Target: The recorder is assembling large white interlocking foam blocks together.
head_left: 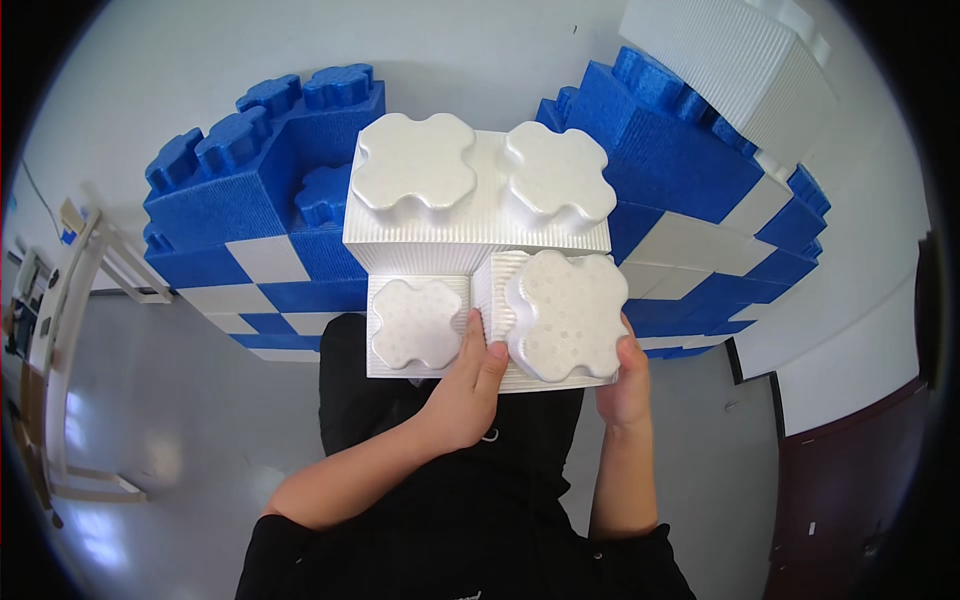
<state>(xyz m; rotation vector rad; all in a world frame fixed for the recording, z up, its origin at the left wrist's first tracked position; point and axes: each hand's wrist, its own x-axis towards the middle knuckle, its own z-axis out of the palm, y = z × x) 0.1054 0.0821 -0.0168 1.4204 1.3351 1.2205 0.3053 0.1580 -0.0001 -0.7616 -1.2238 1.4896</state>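
Observation:
Between my two hands is a small white toy building block [570, 318] with one clover-shaped stud on top. The fingers of my left hand [466, 395] press along its left side, with the thumb at its near left corner. Wrapped round its right side is my right hand [625, 380], its fingers partly hidden. Left of my left fingertips, a lower white block [417, 323] shows one stud. Directly beyond stands a taller white block [490, 180] with two studs. Whether the held block touches the blocks beneath cannot be seen.
A stacked blue-and-white block wall rises on the left [220, 220] and right [690, 200]. A large white block [730, 75] sits atop the right part. A white frame [75, 330] stands at far left, a dark red door [840, 500] at lower right.

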